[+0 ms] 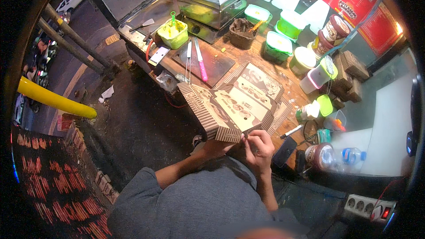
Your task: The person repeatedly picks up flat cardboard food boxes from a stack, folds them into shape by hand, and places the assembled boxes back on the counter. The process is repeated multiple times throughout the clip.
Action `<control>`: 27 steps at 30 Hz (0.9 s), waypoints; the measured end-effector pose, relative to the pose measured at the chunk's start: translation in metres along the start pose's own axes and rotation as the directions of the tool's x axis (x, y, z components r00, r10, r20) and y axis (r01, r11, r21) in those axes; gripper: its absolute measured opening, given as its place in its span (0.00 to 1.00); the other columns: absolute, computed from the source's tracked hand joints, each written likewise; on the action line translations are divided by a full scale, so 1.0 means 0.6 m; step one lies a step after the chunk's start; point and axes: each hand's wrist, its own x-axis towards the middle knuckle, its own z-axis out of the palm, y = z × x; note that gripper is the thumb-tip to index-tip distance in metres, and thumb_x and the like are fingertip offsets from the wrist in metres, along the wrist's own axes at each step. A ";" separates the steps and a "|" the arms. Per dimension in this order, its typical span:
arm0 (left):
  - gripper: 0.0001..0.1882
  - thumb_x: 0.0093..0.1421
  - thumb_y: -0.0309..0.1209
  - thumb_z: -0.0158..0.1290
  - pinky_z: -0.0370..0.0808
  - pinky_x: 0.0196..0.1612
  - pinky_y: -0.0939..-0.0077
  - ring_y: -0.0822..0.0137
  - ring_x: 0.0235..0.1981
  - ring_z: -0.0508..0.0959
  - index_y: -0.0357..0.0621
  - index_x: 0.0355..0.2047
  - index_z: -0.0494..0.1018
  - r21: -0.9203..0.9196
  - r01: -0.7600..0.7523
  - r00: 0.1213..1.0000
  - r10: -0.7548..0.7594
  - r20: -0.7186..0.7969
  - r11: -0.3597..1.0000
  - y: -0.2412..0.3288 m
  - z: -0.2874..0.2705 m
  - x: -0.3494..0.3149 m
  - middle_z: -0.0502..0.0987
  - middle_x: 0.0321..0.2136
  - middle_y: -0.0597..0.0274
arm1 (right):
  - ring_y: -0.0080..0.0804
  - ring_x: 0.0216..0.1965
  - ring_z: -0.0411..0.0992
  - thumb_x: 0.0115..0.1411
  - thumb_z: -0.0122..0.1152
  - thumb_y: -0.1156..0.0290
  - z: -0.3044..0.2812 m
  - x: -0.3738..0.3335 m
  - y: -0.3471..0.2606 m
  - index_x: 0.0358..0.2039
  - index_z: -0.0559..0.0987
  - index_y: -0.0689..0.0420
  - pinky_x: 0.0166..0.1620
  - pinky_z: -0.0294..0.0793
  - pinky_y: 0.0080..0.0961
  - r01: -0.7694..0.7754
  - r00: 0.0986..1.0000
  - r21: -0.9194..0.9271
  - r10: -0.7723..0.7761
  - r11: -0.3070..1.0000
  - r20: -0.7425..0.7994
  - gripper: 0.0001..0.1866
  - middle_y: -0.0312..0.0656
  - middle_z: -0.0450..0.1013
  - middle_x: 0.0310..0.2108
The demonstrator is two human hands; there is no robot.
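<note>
carton (241,102): light brown cardboard, partly folded up, lying on the near side of the pink-handled knife (200,59) and reaching out to the knife's right
print: dark brown cartoon drawings and lettering, spread over the broad panels, with paler tan patches between them
stripes: narrow dark and light bands along the borders and edge flaps, most plainly at the near left corner
shape: the left panel slopes down, while the panels to the right lie flatter; whether the striped cardboard at the far right is the same piece, i cannot tell
near edge: closest to the person, well apart from the knife, with both hands at it
left hand (219,148): on the near side of the knife, against the carton's near edge; its fingers are mostly hidden, so how far open it is i cannot tell
right hand (260,148): nearer the person than the knife and to its right, thumb and fingers drawn together, pinching the carton's near edge
surface (287,79): brown wood, under the knife's dark board (220,64) and partly under the carton
</note>
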 end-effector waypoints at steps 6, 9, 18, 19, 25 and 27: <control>0.23 0.53 0.32 0.62 0.68 0.50 0.56 0.47 0.46 0.73 0.41 0.48 0.69 -0.049 -0.284 0.912 0.254 -0.323 0.958 0.003 0.023 0.013 0.73 0.42 0.47 | 0.40 0.28 0.72 0.45 0.68 0.79 0.008 -0.003 0.008 0.27 0.77 0.60 0.32 0.72 0.31 -0.120 0.990 0.000 0.120 0.993 0.070 0.08 0.43 0.69 0.27; 0.27 0.49 0.27 0.62 0.70 0.49 0.55 0.42 0.46 0.73 0.38 0.50 0.68 -0.169 -0.288 0.941 0.246 -0.233 0.943 0.006 0.000 0.029 0.71 0.44 0.40 | 0.39 0.27 0.72 0.47 0.68 0.79 0.003 0.004 0.013 0.30 0.77 0.60 0.31 0.72 0.30 -0.032 0.996 0.019 0.031 0.999 0.081 0.09 0.43 0.70 0.26; 0.18 0.50 0.22 0.60 0.76 0.42 0.60 0.42 0.39 0.78 0.35 0.42 0.69 -0.335 -0.154 0.988 0.134 -0.082 0.930 0.030 -0.030 0.048 0.77 0.34 0.42 | 0.30 0.27 0.75 0.47 0.77 0.66 0.001 0.014 -0.005 0.39 0.74 0.61 0.31 0.75 0.25 -0.274 0.957 0.159 0.285 0.948 -0.049 0.23 0.43 0.74 0.29; 0.19 0.50 0.22 0.59 0.76 0.43 0.59 0.43 0.40 0.78 0.34 0.43 0.69 -0.409 -0.073 0.995 0.097 0.036 0.910 0.035 -0.025 0.044 0.77 0.35 0.42 | 0.30 0.26 0.75 0.47 0.77 0.66 0.006 0.017 -0.003 0.39 0.74 0.61 0.31 0.75 0.25 -0.298 0.946 0.117 0.310 0.947 -0.093 0.24 0.43 0.74 0.29; 0.24 0.51 0.27 0.62 0.75 0.46 0.66 0.54 0.41 0.80 0.34 0.47 0.69 -0.350 -0.189 0.980 0.151 -0.132 0.917 0.048 -0.040 0.054 0.77 0.38 0.46 | 0.29 0.26 0.74 0.51 0.59 0.82 -0.001 0.011 0.005 0.37 0.79 0.65 0.31 0.74 0.23 -0.162 0.955 0.064 0.173 0.985 -0.241 0.11 0.45 0.75 0.30; 0.28 0.49 0.33 0.65 0.74 0.47 0.68 0.58 0.41 0.78 0.34 0.47 0.68 -0.367 -0.202 0.962 0.114 -0.247 0.908 0.051 -0.057 0.055 0.76 0.40 0.49 | 0.30 0.26 0.74 0.50 0.59 0.83 -0.005 0.008 0.003 0.38 0.79 0.65 0.31 0.75 0.23 -0.111 0.968 0.032 0.115 0.993 -0.225 0.12 0.46 0.75 0.30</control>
